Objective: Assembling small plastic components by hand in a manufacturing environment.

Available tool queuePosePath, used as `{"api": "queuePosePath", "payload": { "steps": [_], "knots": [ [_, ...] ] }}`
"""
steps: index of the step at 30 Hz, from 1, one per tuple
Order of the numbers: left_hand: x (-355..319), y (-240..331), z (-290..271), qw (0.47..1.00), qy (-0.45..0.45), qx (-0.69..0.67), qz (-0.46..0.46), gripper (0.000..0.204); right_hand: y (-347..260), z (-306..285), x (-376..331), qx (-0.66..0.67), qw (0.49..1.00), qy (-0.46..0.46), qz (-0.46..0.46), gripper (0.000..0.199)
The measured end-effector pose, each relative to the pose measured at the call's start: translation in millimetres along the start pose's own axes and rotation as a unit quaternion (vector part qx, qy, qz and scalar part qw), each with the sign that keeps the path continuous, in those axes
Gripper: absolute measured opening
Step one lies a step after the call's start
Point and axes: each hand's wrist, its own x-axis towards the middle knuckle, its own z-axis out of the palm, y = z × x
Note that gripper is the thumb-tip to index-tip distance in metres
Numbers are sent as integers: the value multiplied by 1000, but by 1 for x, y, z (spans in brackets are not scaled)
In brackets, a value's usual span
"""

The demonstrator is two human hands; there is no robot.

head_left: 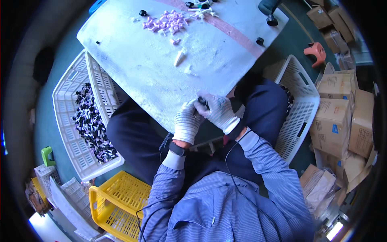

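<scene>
black piece [202, 101] is up in the gloved hands, over the near corner of the white table [129, 56]; small & partly covered, so exact shape n/a. r. hand [218, 109] has its fingers bent round the piece, grasping it, back of glove up. l. hand [187, 121] is right up against the r. one, fingers curled in, tips hidden, so can't tell if they grip the piece too. both gloves whitish; dark band [176, 149] on l. wrist. on the table, ahead of the hands: white bit [190, 71] nearest, then a white cone [180, 58] lying on its side, then a pile of small lilac pcs [169, 22] nr the far side, w/ a white & green heap [203, 12] just to its r. black cap [142, 13] sits l. of the pile, another blk cap [260, 41] nr the r. edge, past a pink stripe [229, 30]. l. of the legs: white basket [66, 117] w/ lots of mixed blk, white & lilac parts [92, 129]; yellow basket [121, 193] nearer the body. r. side: 2nd white basket [298, 121], dark parts partly visible inside, then cardboard boxes [330, 117] stacked beyond, plus a red stool [316, 53] farther up.
</scene>
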Motion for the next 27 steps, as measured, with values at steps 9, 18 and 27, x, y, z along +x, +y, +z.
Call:
{"api": "queuePosePath", "payload": {
  "steps": [9, 18, 27],
  "knots": [
    [-12, -17, 6, 969, -6, -233, -84, 38, -18, -9, -4, -7, 997, -61, 45, 33],
    [-12, -11, -2, 966, -4, -250, -70, 35, -14, 6, -5, -60, 996, -59, 22, 30],
    [-11, 17, -9, 947, 31, -315, -59, 56, 4, 17, -9, -71, 994, -65, -43, 33]
  ]
}}
